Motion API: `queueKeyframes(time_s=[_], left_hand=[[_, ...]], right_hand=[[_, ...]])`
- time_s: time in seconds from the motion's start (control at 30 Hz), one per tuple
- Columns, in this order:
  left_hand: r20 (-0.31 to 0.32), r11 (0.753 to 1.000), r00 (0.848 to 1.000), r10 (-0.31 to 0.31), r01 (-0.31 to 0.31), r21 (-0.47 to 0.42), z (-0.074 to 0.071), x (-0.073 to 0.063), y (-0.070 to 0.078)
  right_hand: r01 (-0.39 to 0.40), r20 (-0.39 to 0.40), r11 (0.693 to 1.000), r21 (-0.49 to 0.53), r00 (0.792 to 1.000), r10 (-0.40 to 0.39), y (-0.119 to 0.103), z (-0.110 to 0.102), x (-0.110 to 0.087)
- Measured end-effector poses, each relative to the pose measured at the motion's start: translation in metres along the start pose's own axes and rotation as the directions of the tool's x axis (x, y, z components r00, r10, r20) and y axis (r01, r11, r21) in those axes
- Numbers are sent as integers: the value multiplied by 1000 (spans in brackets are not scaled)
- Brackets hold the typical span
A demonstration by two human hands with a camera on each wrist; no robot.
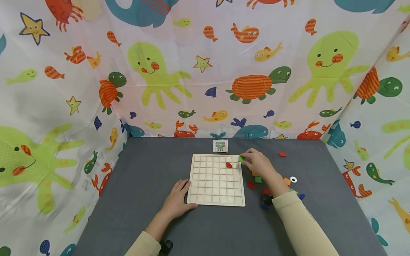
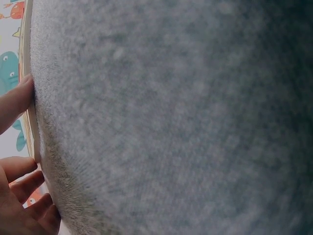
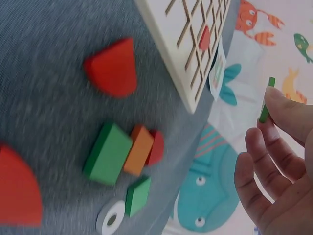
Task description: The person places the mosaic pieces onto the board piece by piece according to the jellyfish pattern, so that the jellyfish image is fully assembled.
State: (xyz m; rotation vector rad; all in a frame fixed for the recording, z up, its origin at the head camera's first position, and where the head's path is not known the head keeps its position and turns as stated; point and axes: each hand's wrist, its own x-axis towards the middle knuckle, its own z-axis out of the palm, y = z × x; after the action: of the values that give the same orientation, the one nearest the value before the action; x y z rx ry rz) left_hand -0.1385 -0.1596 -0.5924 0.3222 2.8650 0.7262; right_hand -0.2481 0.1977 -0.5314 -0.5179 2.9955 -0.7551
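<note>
A pale wooden grid board [image 1: 205, 182] lies on the table, with one red quarter-round piece [image 1: 229, 165] in a cell of its upper right part. My left hand [image 1: 177, 200] rests at the board's lower left corner, fingers along the left edge and thumb at the bottom edge. In the left wrist view, the fingers [image 2: 24, 169] touch the edge. Over the upper right corner of the board, my right hand [image 1: 258, 164] pinches a thin green square piece [image 1: 241, 159] between thumb and fingertips. The right wrist view shows this green piece [image 3: 266, 100] edge-on, above the table.
Right of the board lie loose pieces: a green square [image 1: 258, 179], a red piece [image 1: 251, 185], a white ring [image 1: 293, 179], an orange piece [image 1: 287, 181], blue pieces and others. A picture card [image 1: 220, 145] sits behind the board. Patterned cloth [image 1: 205, 78] walls the table.
</note>
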Motion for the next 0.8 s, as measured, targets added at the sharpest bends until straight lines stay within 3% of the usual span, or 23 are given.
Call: queueKeyframes(time_s=[0.6,0.8], left_hand=[[-4,1000,1000,7,-7,-9,0,1,-1],[-11,1000,1000,10,-11,-11,0,1,-2]], right_hand=[[6,103,999,36,995,-9,-23,44,31],[29,102,999,31,994,-32,-23,56,38]])
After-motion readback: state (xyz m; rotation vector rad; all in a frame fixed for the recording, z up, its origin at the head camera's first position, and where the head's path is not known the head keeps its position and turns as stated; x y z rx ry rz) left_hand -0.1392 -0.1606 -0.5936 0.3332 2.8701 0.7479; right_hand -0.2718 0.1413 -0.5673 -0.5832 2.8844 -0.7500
